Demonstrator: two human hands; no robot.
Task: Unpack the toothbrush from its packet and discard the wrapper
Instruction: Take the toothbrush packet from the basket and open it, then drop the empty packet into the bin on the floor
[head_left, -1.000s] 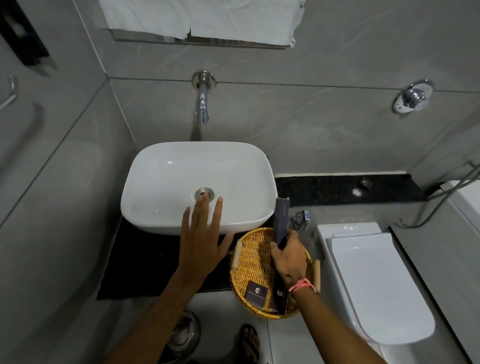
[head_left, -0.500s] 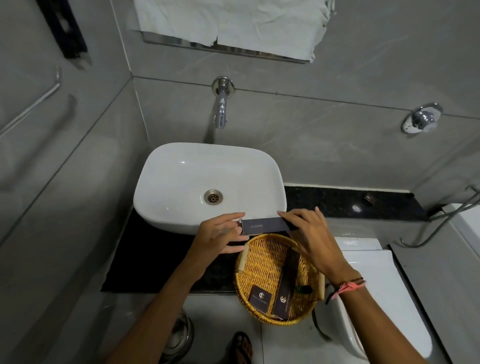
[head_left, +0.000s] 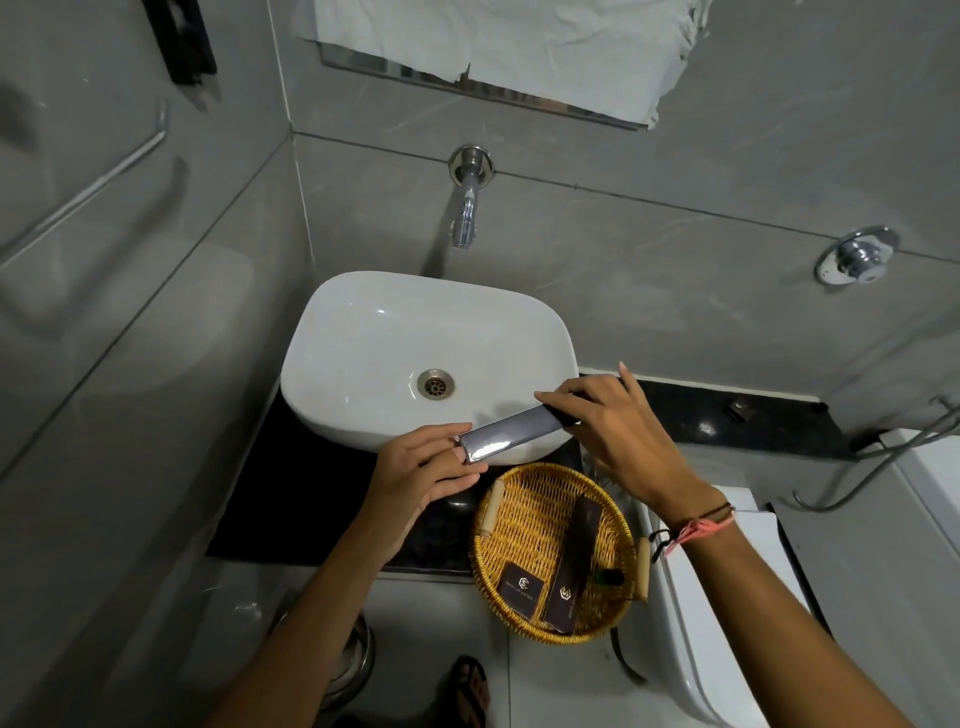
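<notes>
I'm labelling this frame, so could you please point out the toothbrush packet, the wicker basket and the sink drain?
toothbrush packet (head_left: 511, 434): head view, middle of its glossy face.
wicker basket (head_left: 524, 512): head view, bare woven floor.
sink drain (head_left: 435, 385): head view, centre of grate.

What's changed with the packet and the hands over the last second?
The right hand lifted the packet out of the basket and turned it level in front of the sink. The left hand, which was spread open by the sink, came over and took the packet's other end. Both hands now hold it, still closed. The two other packets in the basket stayed put.
</notes>
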